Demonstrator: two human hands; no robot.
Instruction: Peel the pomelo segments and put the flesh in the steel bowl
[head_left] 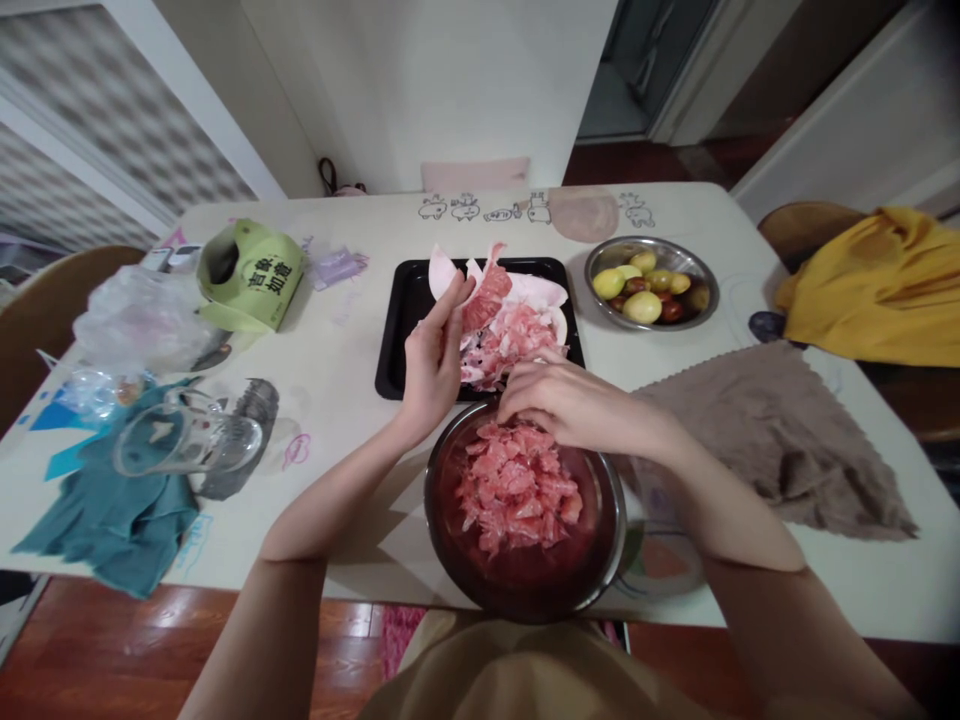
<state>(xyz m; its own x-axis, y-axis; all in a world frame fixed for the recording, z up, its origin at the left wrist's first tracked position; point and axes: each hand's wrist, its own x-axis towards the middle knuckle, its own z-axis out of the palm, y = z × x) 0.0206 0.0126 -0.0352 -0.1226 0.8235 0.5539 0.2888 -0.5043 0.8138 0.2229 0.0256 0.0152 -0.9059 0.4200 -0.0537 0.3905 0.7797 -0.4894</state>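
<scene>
My left hand (436, 362) is raised over the near side of a black tray (390, 350), its fingers closed on a pink-red pomelo segment (487, 298). White rind and scraps of pomelo membrane (517, 335) are heaped in the tray. At the tray's near edge, above the rim of a steel bowl (611, 540), my right hand (551, 402) has its fingers curled together. Whatever its fingertips hold is hidden. Loose pink pomelo flesh (517, 490) is piled in the bowl, close to my body.
A steel bowl of green and red fruit (649, 285) stands at the back right, behind a brown cloth (772, 440). On the left are a green paper box (251, 275), a plastic bag (135, 320), a glass mug (191, 435) on its side and a teal cloth (120, 530).
</scene>
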